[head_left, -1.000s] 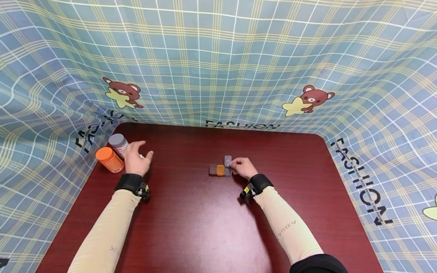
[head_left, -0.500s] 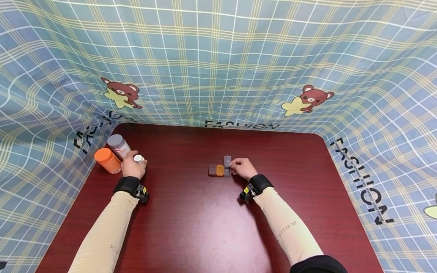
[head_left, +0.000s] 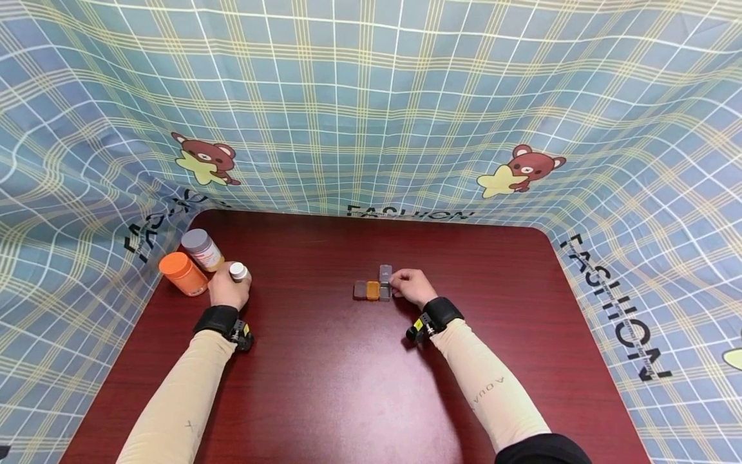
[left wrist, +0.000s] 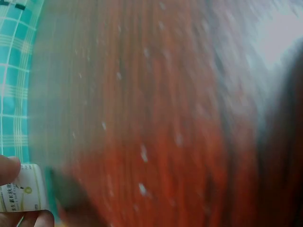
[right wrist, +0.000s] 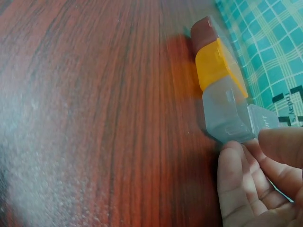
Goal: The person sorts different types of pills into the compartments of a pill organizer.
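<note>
My left hand (head_left: 227, 290) grips a small white bottle (head_left: 238, 271) with a white lid, at the left of the table. In the left wrist view, thumb and fingers lie on either side of the bottle (left wrist: 26, 191), whose label has green print. My right hand (head_left: 411, 285) pinches the right end of a small pill box (head_left: 373, 290). The box has a brownish, an orange and a clear compartment in a row. In the right wrist view the clear compartment (right wrist: 225, 113) has its lid (right wrist: 265, 118) flipped up, and my thumb and fingertips are right at that end.
Beside my left hand stand an orange bottle (head_left: 184, 274) and a bottle with a grey lid (head_left: 203, 250). The dark red table (head_left: 324, 374) is bordered at the back and sides by a checked cloth (head_left: 371, 129) with bear prints.
My left hand, first spread with fingers raised near the white bottle, has come down and its fingers have wrapped round it. My right hand has stayed at the pill box.
</note>
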Tool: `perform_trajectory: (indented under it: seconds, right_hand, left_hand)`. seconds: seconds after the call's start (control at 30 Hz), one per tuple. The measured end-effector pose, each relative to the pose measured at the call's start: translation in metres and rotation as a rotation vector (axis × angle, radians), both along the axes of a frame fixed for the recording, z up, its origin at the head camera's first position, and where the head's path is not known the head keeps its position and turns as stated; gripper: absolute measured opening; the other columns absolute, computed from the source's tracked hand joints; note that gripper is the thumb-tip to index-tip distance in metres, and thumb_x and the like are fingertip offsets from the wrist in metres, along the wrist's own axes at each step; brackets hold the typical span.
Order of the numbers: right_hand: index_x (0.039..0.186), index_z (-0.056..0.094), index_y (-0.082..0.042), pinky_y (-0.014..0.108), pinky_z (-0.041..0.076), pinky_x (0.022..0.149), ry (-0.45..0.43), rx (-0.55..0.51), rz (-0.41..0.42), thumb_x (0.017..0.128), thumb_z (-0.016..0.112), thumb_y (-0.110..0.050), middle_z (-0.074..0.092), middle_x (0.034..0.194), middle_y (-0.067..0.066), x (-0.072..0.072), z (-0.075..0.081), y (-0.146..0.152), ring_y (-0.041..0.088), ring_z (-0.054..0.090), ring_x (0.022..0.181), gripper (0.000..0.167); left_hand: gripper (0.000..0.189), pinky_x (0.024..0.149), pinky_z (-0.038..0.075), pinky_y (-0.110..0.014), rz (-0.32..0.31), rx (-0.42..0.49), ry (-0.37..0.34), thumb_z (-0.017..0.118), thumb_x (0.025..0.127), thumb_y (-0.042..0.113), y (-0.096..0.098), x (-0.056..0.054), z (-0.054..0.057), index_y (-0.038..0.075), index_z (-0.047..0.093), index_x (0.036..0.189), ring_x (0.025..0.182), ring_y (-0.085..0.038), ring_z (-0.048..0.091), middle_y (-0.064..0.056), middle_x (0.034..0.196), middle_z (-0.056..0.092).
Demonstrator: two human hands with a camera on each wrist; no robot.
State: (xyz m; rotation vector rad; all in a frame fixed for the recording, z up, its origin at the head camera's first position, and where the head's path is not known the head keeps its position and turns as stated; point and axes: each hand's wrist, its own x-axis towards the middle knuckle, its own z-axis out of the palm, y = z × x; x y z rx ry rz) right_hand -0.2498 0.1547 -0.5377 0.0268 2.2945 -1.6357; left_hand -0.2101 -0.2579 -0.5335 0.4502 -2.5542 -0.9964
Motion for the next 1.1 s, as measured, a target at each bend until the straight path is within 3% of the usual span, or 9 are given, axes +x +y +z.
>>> perform_trajectory:
  seconds: [0.17,0.3,0.43,0.63,0.77,0.93,1.1]
  right_hand:
    - [0.109,0.059,0.011,0.035,0.056,0.070,-0.012,-0.046,-0.045,0.092,0.057,-0.004,0.065,0.094,0.020,0.001,0.003,0.001,0.022,0.065,0.074,0.023]
    - [0.123,0.048,0.009,0.037,0.053,0.076,0.082,0.101,-0.094,0.092,0.057,-0.011,0.065,0.099,0.020,0.006,0.018,0.000,0.027,0.066,0.082,0.038]
    - [0.127,0.049,0.004,0.039,0.049,0.085,0.245,0.242,-0.113,0.090,0.061,-0.017,0.063,0.108,0.019,0.011,0.034,-0.005,0.028,0.063,0.095,0.044]
    - [0.119,0.057,-0.002,0.041,0.051,0.087,0.386,0.139,-0.039,0.087,0.068,-0.013,0.060,0.113,0.018,0.021,0.053,-0.026,0.031,0.063,0.099,0.035]
    - [0.121,0.056,-0.002,0.042,0.050,0.088,0.482,0.080,0.034,0.084,0.072,-0.011,0.058,0.114,0.016,0.026,0.058,-0.041,0.031,0.062,0.102,0.041]
    - [0.129,0.050,-0.004,0.040,0.049,0.091,0.576,0.042,0.062,0.082,0.075,-0.013,0.057,0.122,0.011,0.029,0.058,-0.054,0.027,0.060,0.107,0.054]
    - [0.126,0.054,-0.002,0.037,0.050,0.090,0.601,0.057,0.082,0.083,0.074,-0.010,0.056,0.118,0.012,0.032,0.059,-0.059,0.023,0.060,0.107,0.048]
  left_hand:
    - [0.035,0.093,0.041,-0.051,-0.033,0.027,0.059,0.070,0.077,0.002,0.015,-0.006,0.007,-0.002,0.058,0.110,0.102,-0.046,0.056,-0.024,0.108,0.063]
    - [0.036,0.092,0.042,-0.050,-0.097,0.031,0.097,0.072,0.077,0.003,0.032,-0.011,0.019,-0.001,0.059,0.111,0.101,-0.042,0.058,-0.022,0.108,0.064]
    - [0.038,0.089,0.043,-0.047,-0.167,0.056,0.129,0.074,0.077,0.006,0.055,-0.013,0.037,0.002,0.060,0.112,0.098,-0.037,0.059,-0.019,0.105,0.065]
    - [0.034,0.078,0.046,-0.039,-0.290,0.091,0.193,0.074,0.076,0.008,0.101,-0.013,0.058,0.004,0.063,0.108,0.084,-0.027,0.060,-0.011,0.096,0.066]
    - [0.033,0.073,0.050,-0.035,-0.395,0.120,0.195,0.075,0.078,0.010,0.136,-0.011,0.067,0.005,0.064,0.108,0.081,-0.024,0.060,-0.010,0.096,0.063]
    - [0.034,0.072,0.054,-0.039,-0.507,0.179,0.163,0.076,0.079,0.010,0.171,-0.007,0.074,0.004,0.063,0.110,0.087,-0.024,0.061,-0.012,0.099,0.062]
    - [0.034,0.071,0.052,-0.036,-0.569,0.204,0.160,0.076,0.080,0.013,0.194,-0.003,0.076,0.005,0.064,0.111,0.084,-0.021,0.060,-0.010,0.100,0.064]
